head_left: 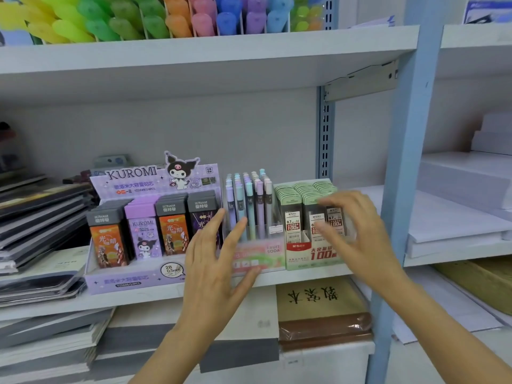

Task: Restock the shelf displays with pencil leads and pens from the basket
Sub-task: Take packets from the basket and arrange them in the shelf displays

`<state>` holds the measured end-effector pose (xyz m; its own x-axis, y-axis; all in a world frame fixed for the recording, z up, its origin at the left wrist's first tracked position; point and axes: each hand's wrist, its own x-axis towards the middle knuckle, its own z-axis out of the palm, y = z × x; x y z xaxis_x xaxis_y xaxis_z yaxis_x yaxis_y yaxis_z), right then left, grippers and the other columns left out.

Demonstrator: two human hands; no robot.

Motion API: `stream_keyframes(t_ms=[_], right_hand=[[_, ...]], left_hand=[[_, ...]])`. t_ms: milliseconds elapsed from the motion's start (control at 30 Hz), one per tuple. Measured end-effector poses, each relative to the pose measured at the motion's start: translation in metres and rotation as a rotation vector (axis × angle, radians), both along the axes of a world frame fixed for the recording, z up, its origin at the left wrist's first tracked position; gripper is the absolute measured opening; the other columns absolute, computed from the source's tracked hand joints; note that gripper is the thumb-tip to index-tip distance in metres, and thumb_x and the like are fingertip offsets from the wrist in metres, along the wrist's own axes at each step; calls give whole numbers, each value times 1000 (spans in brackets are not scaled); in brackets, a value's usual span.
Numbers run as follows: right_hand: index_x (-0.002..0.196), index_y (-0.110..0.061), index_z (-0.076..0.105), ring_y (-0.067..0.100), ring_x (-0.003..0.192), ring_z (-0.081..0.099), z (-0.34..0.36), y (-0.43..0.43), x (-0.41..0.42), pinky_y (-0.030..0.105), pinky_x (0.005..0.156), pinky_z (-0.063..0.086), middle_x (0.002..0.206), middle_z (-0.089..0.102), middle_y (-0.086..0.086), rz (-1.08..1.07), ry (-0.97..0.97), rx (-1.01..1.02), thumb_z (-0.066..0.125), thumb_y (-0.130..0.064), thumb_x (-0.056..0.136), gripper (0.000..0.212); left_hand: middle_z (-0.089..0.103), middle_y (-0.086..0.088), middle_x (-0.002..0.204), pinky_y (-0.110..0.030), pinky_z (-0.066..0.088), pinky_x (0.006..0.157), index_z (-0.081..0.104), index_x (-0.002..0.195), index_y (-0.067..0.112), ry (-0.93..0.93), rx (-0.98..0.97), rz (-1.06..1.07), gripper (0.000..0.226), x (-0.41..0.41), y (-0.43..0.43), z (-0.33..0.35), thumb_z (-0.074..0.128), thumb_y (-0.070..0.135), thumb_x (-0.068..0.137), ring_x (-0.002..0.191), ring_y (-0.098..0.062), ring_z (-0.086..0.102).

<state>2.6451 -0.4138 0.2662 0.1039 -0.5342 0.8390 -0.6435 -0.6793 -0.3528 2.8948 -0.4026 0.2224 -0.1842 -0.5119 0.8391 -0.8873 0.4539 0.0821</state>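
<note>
Three display boxes stand side by side on the middle shelf (pixel 138 300). A purple Kuromi box (pixel 130 278) of pencil lead cases is at the left. A pink Fruit Soda box (pixel 273 252) of pastel lead tubes (pixel 250 206) is in the middle. A green-capped lead case box (pixel 302 209) is at the right. My left hand (pixel 213 270) is open with fingers spread in front of the Fruit Soda box, its thumb near the box's lower front. My right hand (pixel 357 231) is open, blurred, in front of the green-capped cases. Neither hand holds anything. No basket is in view.
Stacks of dark notebooks (pixel 38 217) lie left of the Kuromi box. Coloured highlighters (pixel 155 18) fill the upper shelf. A blue upright post (pixel 401 189) stands at the right, with white paper stacks (pixel 457 212) beyond it. Books and a brown packet (pixel 324 325) lie on the lower shelf.
</note>
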Motion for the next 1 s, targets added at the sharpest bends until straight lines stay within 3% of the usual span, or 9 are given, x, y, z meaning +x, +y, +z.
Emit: stream_keyframes(t_ms=[100,200,267,467,633,867,1000], right_hand=[[136,-30,50,9,136,33,22,-11,-5,35,111,26,145,40,-13,14,38,83,60,-42,92,47],[137,-36,47,2,134,30,31,-22,2,43,117,20,142,40,-21,-3,227,182,62,-45,88,52],[135,-34,50,2,132,34,33,-26,5,45,116,20,139,46,-18,-6,244,181,63,-44,87,51],[139,-41,44,2,140,26,19,-18,-16,37,111,29,153,29,-20,63,7,227,55,-55,83,59],[132,-37,52,-2,132,35,9,-13,-15,36,102,44,148,38,-11,93,-160,226,59,-46,84,49],[127,-31,58,7,132,39,9,-15,-8,15,97,34,146,41,-7,57,-139,237,63,-27,91,36],[138,-36,47,-3,137,27,3,-9,-13,35,109,37,152,31,-11,95,-189,274,56,-38,92,47]], left_hand=[[17,-6,159,-56,30,111,25,152,27,-25,-16,10,78,0,-1,1,60,51,87,144,-25,22],[15,-5,160,-51,26,114,24,152,25,-36,-14,11,76,-2,-2,2,55,51,87,145,-25,20],[15,-5,160,-51,24,114,24,152,24,-39,-7,16,76,-4,-2,2,53,52,88,145,-24,20],[17,-6,161,-48,15,118,25,152,21,-103,-44,1,71,-15,2,7,51,47,91,149,-24,13],[18,-6,162,-60,11,116,33,150,28,-268,-64,48,61,-40,2,11,47,44,92,150,-28,11],[19,-2,162,-59,12,116,30,151,14,-415,-3,179,70,-60,1,16,43,49,93,150,-27,8],[31,-4,157,-55,15,115,36,148,9,-431,41,199,70,-70,1,29,38,51,93,147,-29,21]])
